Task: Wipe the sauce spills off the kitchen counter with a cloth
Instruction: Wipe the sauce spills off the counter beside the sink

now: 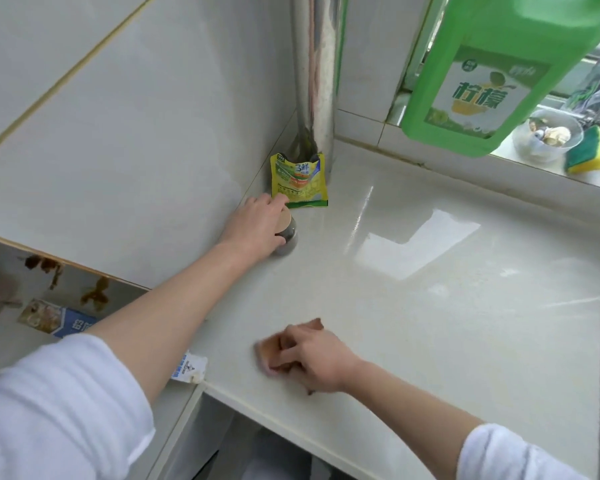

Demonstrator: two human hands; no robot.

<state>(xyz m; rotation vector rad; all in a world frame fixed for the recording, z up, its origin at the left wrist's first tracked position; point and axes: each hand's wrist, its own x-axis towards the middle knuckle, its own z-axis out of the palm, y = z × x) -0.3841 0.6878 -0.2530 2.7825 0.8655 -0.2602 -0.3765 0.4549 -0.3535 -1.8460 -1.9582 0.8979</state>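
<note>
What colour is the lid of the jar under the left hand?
Light tan; the lid tops the dark jar the left hand grips, head view.

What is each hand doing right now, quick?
Left hand: grips the small jar near the wall.
Right hand: presses the cloth on the counter.

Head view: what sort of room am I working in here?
Most likely a home kitchen: a pale stone-look counter against tiled walls, a green dish-soap jug and scrub sponge at the window sill, and a seasoning packet in the corner.
</note>
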